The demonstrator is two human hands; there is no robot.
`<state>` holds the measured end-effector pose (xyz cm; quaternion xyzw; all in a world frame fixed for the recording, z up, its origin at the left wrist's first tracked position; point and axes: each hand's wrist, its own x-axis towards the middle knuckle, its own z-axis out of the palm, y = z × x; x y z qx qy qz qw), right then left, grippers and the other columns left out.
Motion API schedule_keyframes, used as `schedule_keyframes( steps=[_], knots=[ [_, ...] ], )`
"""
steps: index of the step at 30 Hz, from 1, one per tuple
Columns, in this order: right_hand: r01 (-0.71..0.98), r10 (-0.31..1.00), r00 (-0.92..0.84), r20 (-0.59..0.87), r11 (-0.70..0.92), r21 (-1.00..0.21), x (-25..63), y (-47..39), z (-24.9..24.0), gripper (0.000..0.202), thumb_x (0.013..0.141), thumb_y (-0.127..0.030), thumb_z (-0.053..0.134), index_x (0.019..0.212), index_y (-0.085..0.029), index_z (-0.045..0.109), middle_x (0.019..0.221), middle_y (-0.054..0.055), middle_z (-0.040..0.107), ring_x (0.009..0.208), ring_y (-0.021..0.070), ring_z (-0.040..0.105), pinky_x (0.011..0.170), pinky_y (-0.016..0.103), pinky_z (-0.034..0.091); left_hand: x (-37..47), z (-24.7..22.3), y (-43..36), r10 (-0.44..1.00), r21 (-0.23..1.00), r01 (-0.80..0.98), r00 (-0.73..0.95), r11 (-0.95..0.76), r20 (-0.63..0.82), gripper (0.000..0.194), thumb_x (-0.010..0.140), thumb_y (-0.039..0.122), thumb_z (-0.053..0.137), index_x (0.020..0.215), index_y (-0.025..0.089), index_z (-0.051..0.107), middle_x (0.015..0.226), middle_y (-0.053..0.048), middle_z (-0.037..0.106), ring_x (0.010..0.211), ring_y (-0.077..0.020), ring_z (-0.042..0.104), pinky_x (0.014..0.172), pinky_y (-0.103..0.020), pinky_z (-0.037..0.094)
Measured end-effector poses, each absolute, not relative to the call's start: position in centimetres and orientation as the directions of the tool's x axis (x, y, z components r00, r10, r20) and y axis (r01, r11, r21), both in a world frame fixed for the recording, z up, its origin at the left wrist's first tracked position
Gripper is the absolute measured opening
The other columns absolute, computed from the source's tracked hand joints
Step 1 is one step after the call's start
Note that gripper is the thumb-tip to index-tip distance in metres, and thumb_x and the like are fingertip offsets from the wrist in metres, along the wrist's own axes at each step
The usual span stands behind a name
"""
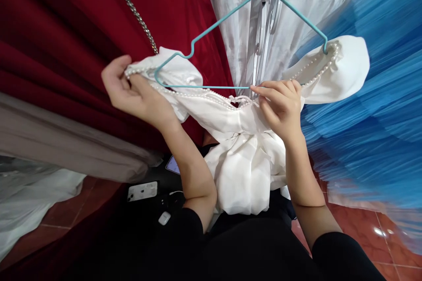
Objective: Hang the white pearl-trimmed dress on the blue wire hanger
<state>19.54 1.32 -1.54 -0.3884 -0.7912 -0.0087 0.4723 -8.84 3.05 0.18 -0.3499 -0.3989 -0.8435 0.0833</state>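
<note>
And here's the white garment [247,184], held up before you, bunched toward your lap, its right shoulder looped on the teal hanger [211,87]! Your left hand [133,90] pinches the pearl edge; your right hand [281,105] curls over the lower bar, though whether it grips cloth too, I can't tell. Red drapery [171,4] left, blue tulle [359,131] right, red tiles [369,239] below, and a white phone [142,191] lies on the black surface [145,219]!

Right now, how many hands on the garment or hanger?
2: left hand gripping the white garment by its edge; right hand on the hanger, at its lower bar. No others show.
</note>
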Motion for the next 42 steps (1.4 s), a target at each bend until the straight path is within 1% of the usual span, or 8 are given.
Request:
schedule_keyframes(
  steps=[4,7,10,18,26,31,34,42],
  knots=[
    [0.621,0.602,-0.24,0.762,0.698,-0.357,18.4,0.8,-1.8,0.034,0.101,-0.024,0.054,0.123,-0.038,0.075,0.117,-0.002,0.075,0.103,0.0185,0.066,0.105,0.044,0.042,-8.2,-3.2,1.4,0.13,0.624,0.385,-0.774,-0.68,0.62,0.028,0.085,-0.005,0.055,0.092,0.018,0.07,0.09,0.001,0.071,0.088,-0.0139,0.07,0.09,-0.033,0.058],
    [0.621,0.585,-0.222,0.78,0.701,-0.349,18.1,1.0,-2.0,0.033,0.1,-0.024,0.056,0.123,-0.037,0.074,0.117,-0.003,0.076,0.103,0.0181,0.066,0.104,0.043,0.042,-5.5,-4.3,0.8,0.315,0.654,0.304,-0.688,-0.693,0.654,0.014,0.083,0.012,0.074,0.095,0.017,0.069,0.092,0.0,0.07,0.087,-0.0148,0.071,0.087,-0.031,0.059],
    [0.645,0.592,-0.218,0.776,0.684,-0.341,18.2,1.3,-1.9,0.032,0.1,-0.024,0.056,0.123,-0.036,0.075,0.116,-0.003,0.076,0.104,0.0186,0.066,0.105,0.044,0.042,-2.3,-4.4,1.3,0.507,0.716,0.108,-0.634,-0.69,0.584,0.032,0.082,0.03,0.084,0.098,0.02,0.057,0.088,0.001,0.068,0.083,-0.0136,0.071,0.083,-0.027,0.058],
    [0.652,0.582,-0.211,0.786,0.682,-0.33,18.1,0.4,-1.6,0.027,0.101,-0.025,0.057,0.117,-0.035,0.075,0.112,-0.002,0.077,0.103,0.0185,0.067,0.105,0.045,0.044,2.7,-3.4,1.8,0.777,0.778,-0.24,-0.448,-0.58,0.442,0.034,0.101,0.055,0.061,0.11,0.022,0.058,0.094,-0.005,0.074,0.097,-0.0198,0.075,0.089,-0.03,0.057],
    [0.617,0.341,0.24,0.909,0.669,-0.414,22.4,2.9,0.2,0.036,0.095,-0.041,0.07,0.13,-0.032,0.067,0.136,0.007,0.059,0.139,0.0304,0.052,0.126,0.059,0.033,2.0,-3.1,1.6,0.723,0.763,-0.146,-0.468,-0.63,0.508,0.036,0.102,0.056,0.062,0.103,0.019,0.062,0.083,-0.002,0.073,0.08,-0.016,0.071,0.082,-0.026,0.053],
    [0.616,0.469,0.218,0.856,0.614,-0.494,25.8,5.1,2.3,0.019,0.087,-0.022,0.074,0.105,-0.028,0.075,0.104,0.004,0.077,0.095,0.0213,0.069,0.093,0.043,0.054,2.0,-3.2,1.7,0.683,0.758,-0.081,-0.503,-0.647,0.529,0.037,0.103,0.057,0.058,0.104,0.02,0.059,0.081,0.0,0.07,0.077,-0.0153,0.068,0.085,-0.027,0.052],
    [0.56,0.519,0.272,0.81,0.599,-0.572,26.5,5.1,3.7,0.018,0.082,-0.011,0.07,0.089,-0.024,0.078,0.083,0.002,0.077,0.072,0.0157,0.064,0.072,0.037,0.049,1.7,-3.1,1.7,0.675,0.773,-0.032,-0.511,-0.634,0.532,0.042,0.102,0.062,0.056,0.102,0.02,0.058,0.081,0.0,0.067,0.079,-0.016,0.068,0.086,-0.028,0.051],
    [0.45,0.432,0.56,0.707,0.559,-0.697,31.2,6.8,1.5,0.014,0.079,-0.013,0.068,0.081,-0.027,0.074,0.081,0.003,0.074,0.074,0.018,0.064,0.07,0.039,0.051,1.8,-3.5,1.6,0.701,0.782,-0.056,-0.486,-0.621,0.521,0.045,0.101,0.065,0.058,0.103,0.02,0.058,0.083,-0.001,0.067,0.085,-0.0182,0.07,0.09,-0.03,0.052]
  ],
)
